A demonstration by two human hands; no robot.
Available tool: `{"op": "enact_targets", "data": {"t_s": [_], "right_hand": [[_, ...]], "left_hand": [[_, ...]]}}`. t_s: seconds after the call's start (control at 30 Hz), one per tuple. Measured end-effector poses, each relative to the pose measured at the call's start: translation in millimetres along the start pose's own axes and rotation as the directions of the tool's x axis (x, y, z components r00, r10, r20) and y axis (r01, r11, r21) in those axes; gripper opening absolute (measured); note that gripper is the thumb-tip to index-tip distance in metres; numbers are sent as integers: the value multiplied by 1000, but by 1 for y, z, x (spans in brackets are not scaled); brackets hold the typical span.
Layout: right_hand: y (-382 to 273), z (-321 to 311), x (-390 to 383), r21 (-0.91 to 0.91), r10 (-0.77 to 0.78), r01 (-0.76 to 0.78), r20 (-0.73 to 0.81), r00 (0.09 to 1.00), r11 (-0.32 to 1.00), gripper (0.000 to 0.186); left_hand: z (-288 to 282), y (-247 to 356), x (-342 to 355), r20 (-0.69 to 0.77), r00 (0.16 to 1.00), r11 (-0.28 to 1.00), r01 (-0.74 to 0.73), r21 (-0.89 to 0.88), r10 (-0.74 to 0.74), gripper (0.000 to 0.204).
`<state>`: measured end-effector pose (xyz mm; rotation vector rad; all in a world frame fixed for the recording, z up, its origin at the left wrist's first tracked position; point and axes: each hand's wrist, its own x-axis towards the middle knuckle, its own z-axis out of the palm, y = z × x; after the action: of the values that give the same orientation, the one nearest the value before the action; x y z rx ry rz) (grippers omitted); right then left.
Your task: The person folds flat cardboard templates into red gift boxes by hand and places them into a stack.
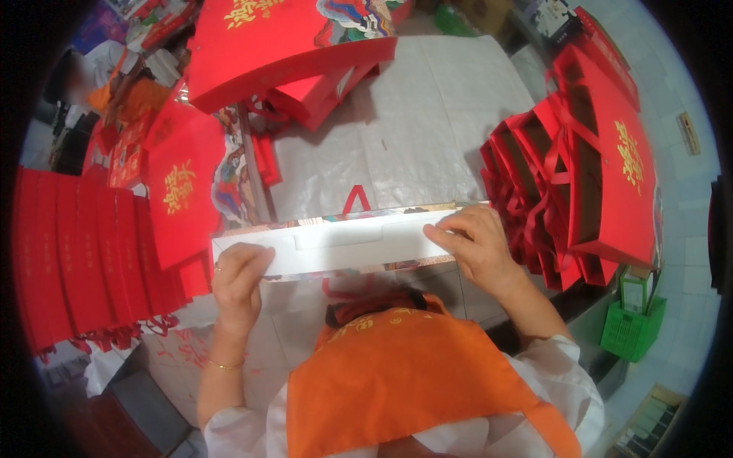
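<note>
A long, narrow gift bag (pixel 343 252) is held level in front of my body. Its upward side is a white panel with a cut flap outline, bordered by colourful patterned edges. My left hand (pixel 238 278) grips the left end, fingers curled over the panel. At the right end, my right hand (pixel 475 243) pinches the edge, with its thumb on the white surface. A red ribbon handle (pixel 356 200) sticks out on the far side, and another red ribbon (pixel 343 288) shows on the near side. The bag's lower part is hidden from view.
Red gift bags (pixel 603 175) stand clustered at the right, ribbons hanging. More red bags (pixel 76 252) are packed in a row at the left. Large red bags (pixel 282 46) lie across the far side of the grey-white covered table (pixel 427 114). A green crate (pixel 634 328) sits lower right. Another person (pixel 114 65) is far left.
</note>
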<state>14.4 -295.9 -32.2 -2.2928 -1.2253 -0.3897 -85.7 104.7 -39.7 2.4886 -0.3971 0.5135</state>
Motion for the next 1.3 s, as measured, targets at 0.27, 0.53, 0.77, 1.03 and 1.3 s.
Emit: {"op": "enact_targets", "data": {"t_s": [0.27, 0.53, 0.77, 1.03, 1.3], "right_hand": [[-14, -13, 6, 81, 95, -105, 119, 988, 991, 61], [-16, -13, 13, 69, 148, -167, 216, 965, 984, 54], [-18, -17, 22, 55, 200, -222, 273, 941, 973, 49], [-21, -21, 26, 63, 270, -308, 339, 901, 949, 40], [-30, -5, 34, 190, 165, -248, 370, 914, 950, 47]], "left_hand": [[-19, 23, 24, 287, 957, 994, 69, -90, -41, 45], [-23, 24, 35, 451, 889, 991, 114, -63, -73, 46], [-26, 26, 42, 555, 822, 983, 179, -40, -127, 45], [-26, 21, 49, 596, 791, 964, 245, -106, -136, 43], [-26, 26, 47, 582, 803, 966, 232, -114, -124, 43]]}}
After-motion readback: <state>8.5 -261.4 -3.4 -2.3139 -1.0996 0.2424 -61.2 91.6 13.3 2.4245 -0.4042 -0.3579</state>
